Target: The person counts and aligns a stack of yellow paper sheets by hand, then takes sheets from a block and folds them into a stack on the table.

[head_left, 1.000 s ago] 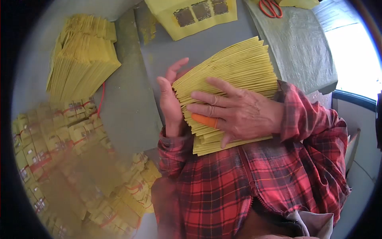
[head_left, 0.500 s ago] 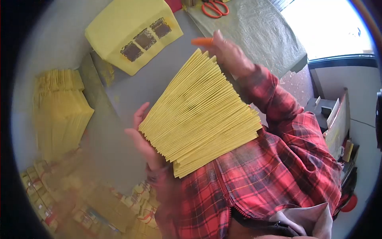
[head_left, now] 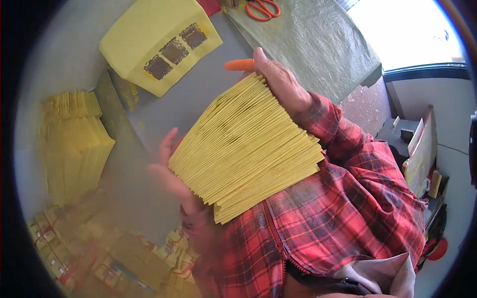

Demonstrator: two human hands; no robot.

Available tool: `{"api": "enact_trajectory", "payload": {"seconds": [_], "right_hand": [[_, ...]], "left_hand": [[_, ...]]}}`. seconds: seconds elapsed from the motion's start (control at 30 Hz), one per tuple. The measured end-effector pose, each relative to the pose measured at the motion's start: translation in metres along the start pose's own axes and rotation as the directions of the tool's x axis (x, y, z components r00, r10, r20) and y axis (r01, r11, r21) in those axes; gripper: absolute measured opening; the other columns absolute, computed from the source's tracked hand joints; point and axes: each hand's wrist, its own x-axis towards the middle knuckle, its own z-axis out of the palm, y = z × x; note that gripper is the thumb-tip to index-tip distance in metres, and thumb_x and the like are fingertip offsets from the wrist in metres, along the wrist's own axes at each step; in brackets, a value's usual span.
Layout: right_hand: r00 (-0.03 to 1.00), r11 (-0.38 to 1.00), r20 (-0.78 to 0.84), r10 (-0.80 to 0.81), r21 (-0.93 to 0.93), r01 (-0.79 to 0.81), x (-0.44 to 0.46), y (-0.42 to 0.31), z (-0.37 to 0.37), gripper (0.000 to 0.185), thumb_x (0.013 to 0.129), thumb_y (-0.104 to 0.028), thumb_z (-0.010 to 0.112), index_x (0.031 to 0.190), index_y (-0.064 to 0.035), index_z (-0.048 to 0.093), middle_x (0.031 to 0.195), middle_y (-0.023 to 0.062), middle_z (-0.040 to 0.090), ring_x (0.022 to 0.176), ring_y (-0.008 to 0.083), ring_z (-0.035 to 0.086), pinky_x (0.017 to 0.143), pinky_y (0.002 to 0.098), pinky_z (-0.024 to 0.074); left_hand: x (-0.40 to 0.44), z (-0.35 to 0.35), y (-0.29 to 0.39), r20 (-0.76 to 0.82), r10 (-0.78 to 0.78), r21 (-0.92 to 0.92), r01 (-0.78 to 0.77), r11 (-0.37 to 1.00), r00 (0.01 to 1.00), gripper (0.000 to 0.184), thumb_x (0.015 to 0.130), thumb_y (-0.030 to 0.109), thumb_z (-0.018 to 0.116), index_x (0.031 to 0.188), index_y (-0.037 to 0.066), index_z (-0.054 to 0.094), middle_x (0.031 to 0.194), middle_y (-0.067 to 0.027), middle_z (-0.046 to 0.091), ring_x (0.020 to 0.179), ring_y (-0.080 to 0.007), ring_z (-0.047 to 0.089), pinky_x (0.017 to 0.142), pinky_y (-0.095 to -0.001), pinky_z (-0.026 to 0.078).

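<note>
A thick fanned stack of folded yellow paper (head_left: 243,149) is held up in front of my chest. My left hand (head_left: 174,174) supports it at the lower left edge, its thumb and fingers spread and partly hidden behind the paper. At the upper right end, my right hand (head_left: 283,82) presses against the folded edges. An orange finger cot (head_left: 238,65) covers one finger of that hand; the other fingers are hidden behind the stack.
On the grey table (head_left: 194,99) lies a yellow sheet (head_left: 144,37) with three dark printed squares. Orange-handled scissors (head_left: 263,9) rest on a plastic-covered surface (head_left: 308,44). More yellow paper stacks (head_left: 74,149) stand at left, with several packed bundles (head_left: 109,258) below.
My right hand has come down and inward against the upper end of the stack, whose top edges are now more bunched. My left hand has shifted slightly left with the paper.
</note>
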Motion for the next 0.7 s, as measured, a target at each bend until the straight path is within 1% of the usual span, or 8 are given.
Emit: {"api": "enact_trajectory", "payload": {"seconds": [0.17,0.3,0.33,0.47,0.5,0.63,0.7], "right_hand": [[0.998,0.996,-0.03,-0.057,-0.064,0.055,0.003,-0.005,0.006,0.082,0.113,-0.062,0.031,0.131,0.009,0.068,0.088,0.0064,0.069,0.077,0.012,0.062,0.074,0.0248,0.049],[0.997,0.999,-0.078,0.004,-0.049,-0.008,0.009,0.002,-0.012,0.08,0.113,-0.061,0.033,0.128,0.0086,0.07,0.085,0.0062,0.068,0.077,0.0136,0.063,0.075,0.0259,0.0499],[0.997,0.999,-0.077,0.004,-0.051,-0.008,0.01,0.002,-0.013,0.08,0.113,-0.061,0.033,0.128,0.0086,0.07,0.085,0.0062,0.068,0.077,0.0136,0.063,0.075,0.0259,0.0499],[0.999,0.988,-0.023,-0.045,-0.149,0.041,0.007,-0.004,-0.001,0.079,0.114,-0.06,0.033,0.126,0.0083,0.072,0.083,0.0053,0.066,0.072,0.0142,0.06,0.072,0.0265,0.0482],[0.999,0.988,-0.019,-0.044,-0.149,0.041,0.006,-0.004,0.001,0.079,0.114,-0.06,0.033,0.126,0.0083,0.072,0.083,0.0053,0.066,0.072,0.0142,0.06,0.072,0.0265,0.0482],[0.996,0.977,-0.081,-0.045,-0.212,0.026,0.001,0.002,0.005,0.079,0.114,-0.058,0.033,0.122,0.0084,0.073,0.079,0.0041,0.063,0.069,0.0126,0.057,0.069,0.0274,0.0469],[0.996,0.981,-0.082,-0.031,-0.193,0.014,0.0,0.003,0.002,0.079,0.114,-0.059,0.033,0.121,0.0085,0.073,0.079,0.0045,0.064,0.069,0.0131,0.057,0.07,0.0276,0.0475]], "left_hand": [[0.004,0.004,0.005,0.044,0.018,-0.023,-0.017,1.0,0.999,0.104,0.102,0.084,0.02,0.151,-0.003,0.05,0.114,-0.0105,0.071,0.095,-0.0168,0.066,0.086,-0.0331,0.05],[0.003,0.002,0.003,-0.049,-0.017,-0.067,0.014,0.998,0.999,0.104,0.102,0.084,0.02,0.15,-0.002,0.052,0.114,-0.0106,0.071,0.094,-0.0163,0.065,0.085,-0.0325,0.05],[0.005,0.002,0.002,-0.049,-0.017,-0.068,0.013,0.998,0.999,0.104,0.102,0.084,0.02,0.15,-0.002,0.052,0.114,-0.0106,0.071,0.094,-0.0163,0.065,0.085,-0.0325,0.05],[0.008,-0.003,-0.002,0.057,-0.012,-0.039,0.014,0.999,0.998,0.103,0.099,0.086,0.029,0.146,-0.001,0.055,0.12,-0.0194,0.073,0.104,-0.0266,0.069,0.093,-0.0397,0.053],[0.008,-0.004,-0.002,0.052,-0.01,-0.039,0.013,0.999,0.999,0.103,0.099,0.086,0.029,0.146,-0.001,0.055,0.12,-0.0194,0.073,0.104,-0.0266,0.069,0.093,-0.0397,0.053],[0.008,-0.003,-0.004,0.077,-0.008,-0.076,0.014,0.997,0.997,0.103,0.099,0.087,0.028,0.147,-0.001,0.054,0.12,-0.0206,0.073,0.104,-0.0271,0.069,0.094,-0.0405,0.053],[0.008,-0.001,-0.002,0.075,-0.013,-0.068,0.019,0.998,0.997,0.103,0.099,0.087,0.028,0.147,-0.001,0.054,0.12,-0.0206,0.073,0.104,-0.0269,0.069,0.094,-0.0403,0.053]]}}
